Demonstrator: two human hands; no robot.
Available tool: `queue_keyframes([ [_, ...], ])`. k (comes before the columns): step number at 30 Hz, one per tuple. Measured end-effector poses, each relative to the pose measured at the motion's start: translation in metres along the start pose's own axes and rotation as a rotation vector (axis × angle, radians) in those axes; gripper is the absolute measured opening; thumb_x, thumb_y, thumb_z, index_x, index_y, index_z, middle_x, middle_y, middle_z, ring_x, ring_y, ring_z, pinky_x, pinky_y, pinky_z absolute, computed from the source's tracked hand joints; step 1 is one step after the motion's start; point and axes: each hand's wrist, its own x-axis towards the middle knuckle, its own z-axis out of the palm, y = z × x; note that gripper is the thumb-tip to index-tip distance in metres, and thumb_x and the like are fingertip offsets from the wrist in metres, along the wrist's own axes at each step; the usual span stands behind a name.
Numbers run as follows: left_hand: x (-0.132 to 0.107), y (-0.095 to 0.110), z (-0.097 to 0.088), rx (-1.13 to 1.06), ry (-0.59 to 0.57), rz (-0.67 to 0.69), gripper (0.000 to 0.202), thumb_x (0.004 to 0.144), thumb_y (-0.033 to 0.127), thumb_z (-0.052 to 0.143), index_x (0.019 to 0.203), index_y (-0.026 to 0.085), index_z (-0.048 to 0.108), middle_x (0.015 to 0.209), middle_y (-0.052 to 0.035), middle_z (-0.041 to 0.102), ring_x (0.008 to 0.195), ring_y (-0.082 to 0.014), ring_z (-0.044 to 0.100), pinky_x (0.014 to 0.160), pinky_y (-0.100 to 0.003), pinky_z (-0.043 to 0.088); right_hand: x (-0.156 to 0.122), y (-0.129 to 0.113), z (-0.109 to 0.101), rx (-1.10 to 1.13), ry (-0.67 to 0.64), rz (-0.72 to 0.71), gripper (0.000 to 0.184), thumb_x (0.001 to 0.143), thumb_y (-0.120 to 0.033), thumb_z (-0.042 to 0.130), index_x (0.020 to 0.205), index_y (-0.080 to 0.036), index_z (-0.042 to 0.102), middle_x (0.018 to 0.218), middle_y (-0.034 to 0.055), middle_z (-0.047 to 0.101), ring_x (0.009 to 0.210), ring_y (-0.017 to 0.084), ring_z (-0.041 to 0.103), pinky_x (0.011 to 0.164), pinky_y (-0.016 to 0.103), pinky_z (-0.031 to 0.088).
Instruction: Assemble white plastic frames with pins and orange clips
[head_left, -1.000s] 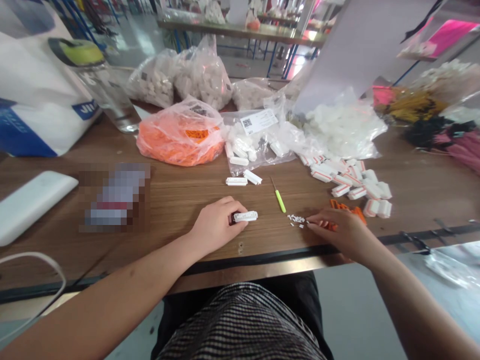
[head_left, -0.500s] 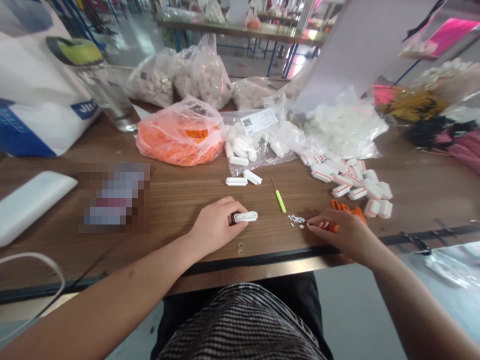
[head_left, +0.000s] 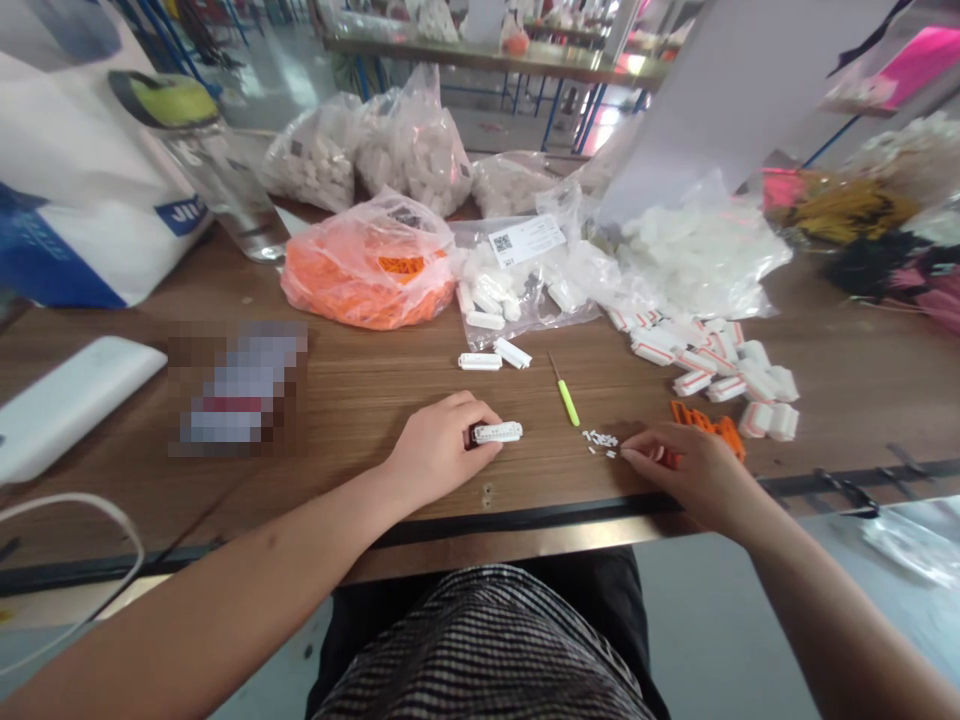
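Observation:
My left hand (head_left: 442, 437) is closed around a white connector housing (head_left: 498, 432), gripping it between thumb and fingers just above the table, a row of small openings facing me. To the right, my right hand (head_left: 679, 462) has thumb and forefinger pinched together at the edge of several tiny white plastic pieces (head_left: 602, 440). Whatever lies between those fingertips is too small to make out. Orange plastic parts (head_left: 709, 425) lie just behind the right hand, partly covered by it. Between the hands, farther back, rests a thin screwdriver-like tool with a yellow-green handle (head_left: 568, 402).
Two white housings (head_left: 480, 361) lie beyond my left hand. White-and-orange pieces (head_left: 694, 381) are heaped at right. Along the back sit a bag of orange parts (head_left: 360, 275) and bags of white parts (head_left: 517, 270). A bottle (head_left: 225, 180) and a white device (head_left: 82, 405) are at left.
The view has shifted slightly, moving everything a little to the right. My right thumb and forefinger have come closer together by the tiny pieces; my left hand keeps its hold on the housing.

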Motion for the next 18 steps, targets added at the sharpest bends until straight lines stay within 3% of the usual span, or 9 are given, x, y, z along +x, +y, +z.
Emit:
queue_keyframes([
  [3,-0.001,0.001,0.0,-0.007,-0.005,-0.014,0.009,0.079,0.021,0.067,0.087,0.021,0.067,0.081,0.0021,0.061,0.064,-0.0112,0.053,0.064,-0.027,0.042,0.001,-0.01,0.0,0.028,0.069,0.008,0.023,0.081,-0.041,0.059,0.07,-0.023,0.068,0.067,0.0014,0.069,0.059,0.018,0.062,0.057,0.031,0.046],
  [6,-0.001,0.002,0.0,-0.003,-0.007,-0.042,0.009,0.078,0.021,0.067,0.087,0.022,0.067,0.082,0.0027,0.061,0.065,-0.0114,0.053,0.065,-0.027,0.043,0.009,-0.033,0.003,0.098,0.113,-0.096,0.019,0.085,-0.038,0.058,0.075,-0.023,0.066,0.076,0.0014,0.071,0.07,0.018,0.064,0.068,0.031,0.047],
  [11,-0.001,0.005,0.0,-0.001,-0.01,-0.071,0.01,0.078,0.02,0.065,0.087,0.023,0.068,0.08,0.0033,0.06,0.064,-0.0112,0.053,0.065,-0.026,0.043,0.034,-0.079,0.022,0.1,-0.015,-0.365,0.014,0.089,-0.024,0.055,0.078,-0.021,0.063,0.076,-0.0002,0.067,0.073,0.015,0.061,0.077,0.033,0.042],
  [18,-0.001,0.007,-0.001,0.005,-0.017,-0.092,0.011,0.077,0.02,0.065,0.087,0.023,0.068,0.08,0.003,0.06,0.066,-0.0119,0.054,0.065,-0.027,0.042,0.05,-0.095,0.037,-0.014,-0.051,-0.434,0.014,0.088,-0.018,0.055,0.076,-0.019,0.062,0.073,0.0,0.066,0.069,0.014,0.058,0.076,0.034,0.036],
])
